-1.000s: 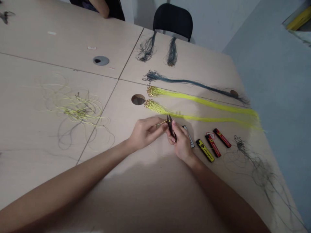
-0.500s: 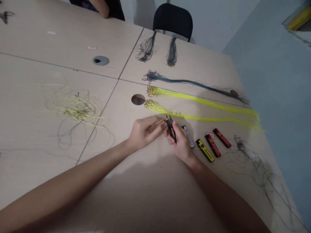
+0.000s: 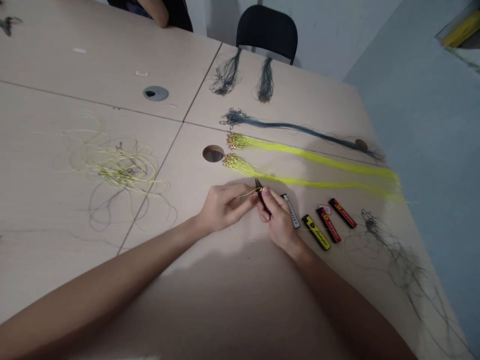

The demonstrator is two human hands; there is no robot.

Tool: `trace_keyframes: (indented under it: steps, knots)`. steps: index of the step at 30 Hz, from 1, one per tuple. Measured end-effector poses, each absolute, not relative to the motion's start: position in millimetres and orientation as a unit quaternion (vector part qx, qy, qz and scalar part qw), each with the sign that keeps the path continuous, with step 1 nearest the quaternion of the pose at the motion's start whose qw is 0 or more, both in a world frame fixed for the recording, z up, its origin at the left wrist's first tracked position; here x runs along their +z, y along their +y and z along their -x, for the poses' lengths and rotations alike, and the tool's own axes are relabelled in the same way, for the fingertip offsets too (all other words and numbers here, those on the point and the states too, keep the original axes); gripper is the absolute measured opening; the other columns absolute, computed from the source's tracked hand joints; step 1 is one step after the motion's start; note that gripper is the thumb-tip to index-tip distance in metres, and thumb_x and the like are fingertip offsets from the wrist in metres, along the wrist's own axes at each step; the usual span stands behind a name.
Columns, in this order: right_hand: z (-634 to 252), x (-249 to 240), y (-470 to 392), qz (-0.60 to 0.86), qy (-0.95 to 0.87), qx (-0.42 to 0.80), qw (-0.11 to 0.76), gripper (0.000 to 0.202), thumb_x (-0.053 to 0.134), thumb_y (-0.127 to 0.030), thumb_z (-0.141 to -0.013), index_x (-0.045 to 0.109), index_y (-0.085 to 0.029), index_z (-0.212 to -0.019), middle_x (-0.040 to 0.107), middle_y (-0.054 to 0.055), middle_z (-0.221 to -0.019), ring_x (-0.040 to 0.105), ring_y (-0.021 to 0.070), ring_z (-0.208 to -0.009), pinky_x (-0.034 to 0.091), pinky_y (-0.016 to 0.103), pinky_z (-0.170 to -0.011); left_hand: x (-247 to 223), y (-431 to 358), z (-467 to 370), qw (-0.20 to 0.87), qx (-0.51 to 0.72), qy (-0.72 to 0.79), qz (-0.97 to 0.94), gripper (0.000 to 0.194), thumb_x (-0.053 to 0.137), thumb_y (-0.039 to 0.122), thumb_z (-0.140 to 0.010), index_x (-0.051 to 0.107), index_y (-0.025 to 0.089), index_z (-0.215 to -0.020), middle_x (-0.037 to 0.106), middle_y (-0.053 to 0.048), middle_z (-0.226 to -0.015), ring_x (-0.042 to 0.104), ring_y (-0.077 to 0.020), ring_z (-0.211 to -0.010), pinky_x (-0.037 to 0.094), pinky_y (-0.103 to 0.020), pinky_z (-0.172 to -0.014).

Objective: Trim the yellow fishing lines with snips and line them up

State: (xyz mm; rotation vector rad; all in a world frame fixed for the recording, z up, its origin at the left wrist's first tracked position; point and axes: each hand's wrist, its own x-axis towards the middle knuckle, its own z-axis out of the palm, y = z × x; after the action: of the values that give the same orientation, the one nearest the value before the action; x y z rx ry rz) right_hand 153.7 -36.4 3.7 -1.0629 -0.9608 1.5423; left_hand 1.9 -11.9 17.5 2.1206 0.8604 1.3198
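My left hand pinches a thin yellow line, whose end loops up near the fingertips. Wrapped in my right hand is a pair of small dark thread snips, blades pointing up and away from me and pressed together. The snips' tip meets my left fingertips, and the right thumb lies by the yellow line. Whatever else sits between the fingertips is too small to make out. Just beyond my hands lies a bundle of yellow lines with brass-coloured hooks at its left end.
Further back lie a second yellow bundle, a dark bundle and two dark tufts. Several lighters and tangled dark line are at right; loose yellow line at left. A person's arm rests at the far edge.
The snips' blades, spread apart before, have come together in my right hand. Its thumb has shifted slightly up and left. My left hand has barely moved.
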Motion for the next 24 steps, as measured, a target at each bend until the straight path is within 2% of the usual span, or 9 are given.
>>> trace_keyframes:
  steps: [5,10,15,24]
  knots:
    - [-155.1,3.7,-37.5,0.421,-0.418,0.638,0.491,0.044,0.054,-0.055,-0.093,0.056,-0.019,-0.07,0.044,-0.003,-0.061,0.025,0.0065,-0.047,0.022,0.023,-0.044,15.2,-12.8,-2.2,0.266,0.483,0.35,-0.757,0.023,0.058,0.02,-0.092,0.065,0.013,-0.072,0.054,0.004,-0.052,0.034,-0.0044,-0.043,0.03,-0.018,-0.044]
    - [-156.7,3.4,-37.8,0.42,-0.423,0.642,0.482,0.044,0.05,-0.055,-0.095,0.059,-0.018,-0.073,0.051,-0.002,-0.067,0.027,0.0065,-0.047,0.024,0.024,-0.044,15.3,-12.0,-3.8,0.266,0.507,0.368,-0.733,0.026,0.058,0.02,-0.092,0.061,0.014,-0.067,0.049,0.006,-0.047,0.032,-0.0043,-0.042,0.027,-0.017,-0.041]
    - [-156.5,2.1,-37.6,0.423,-0.424,0.639,0.482,0.042,0.051,-0.057,-0.094,0.058,-0.019,-0.077,0.052,-0.002,-0.07,0.028,0.006,-0.048,0.024,0.022,-0.044,19.1,-13.7,-2.7,0.307,0.472,0.363,-0.742,0.028,0.055,0.02,-0.094,0.065,0.013,-0.069,0.061,0.002,-0.056,0.034,-0.0045,-0.044,0.03,-0.018,-0.044]
    - [-154.6,0.0,-36.8,0.437,-0.404,0.635,0.493,0.042,0.058,-0.06,-0.089,0.056,-0.02,-0.075,0.046,-0.003,-0.064,0.027,0.0066,-0.048,0.023,0.022,-0.043,16.0,-12.6,-1.3,0.26,0.48,0.308,-0.779,0.019,0.06,0.018,-0.091,0.067,0.012,-0.074,0.05,0.004,-0.051,0.037,-0.0043,-0.044,0.032,-0.017,-0.045]
